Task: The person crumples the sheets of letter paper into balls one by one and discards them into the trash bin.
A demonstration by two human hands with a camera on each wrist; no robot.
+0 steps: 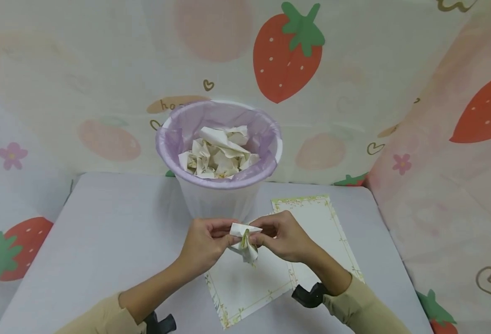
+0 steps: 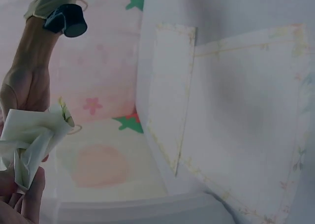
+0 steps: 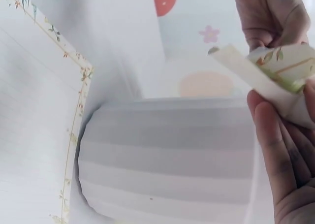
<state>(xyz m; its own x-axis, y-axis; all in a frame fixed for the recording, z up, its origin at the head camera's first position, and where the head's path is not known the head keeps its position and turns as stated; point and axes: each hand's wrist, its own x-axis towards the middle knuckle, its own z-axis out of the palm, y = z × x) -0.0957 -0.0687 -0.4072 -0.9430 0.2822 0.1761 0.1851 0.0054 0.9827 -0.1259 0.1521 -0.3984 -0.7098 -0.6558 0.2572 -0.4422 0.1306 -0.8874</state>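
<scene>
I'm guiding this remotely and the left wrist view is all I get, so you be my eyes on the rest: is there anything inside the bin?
Observer: Yes. The head view shows crumpled paper inside the bin.

Operator: Got it. Is the bin lined with anything?

Observer: Yes, in the head view a purple bag lines it.

Operator: Last one. Does the held paper, between the left hand and the right hand, have a line printed on it?

Observer: Yes, the right wrist view shows an orange-brown line on it, near some printed leaves.
</scene>
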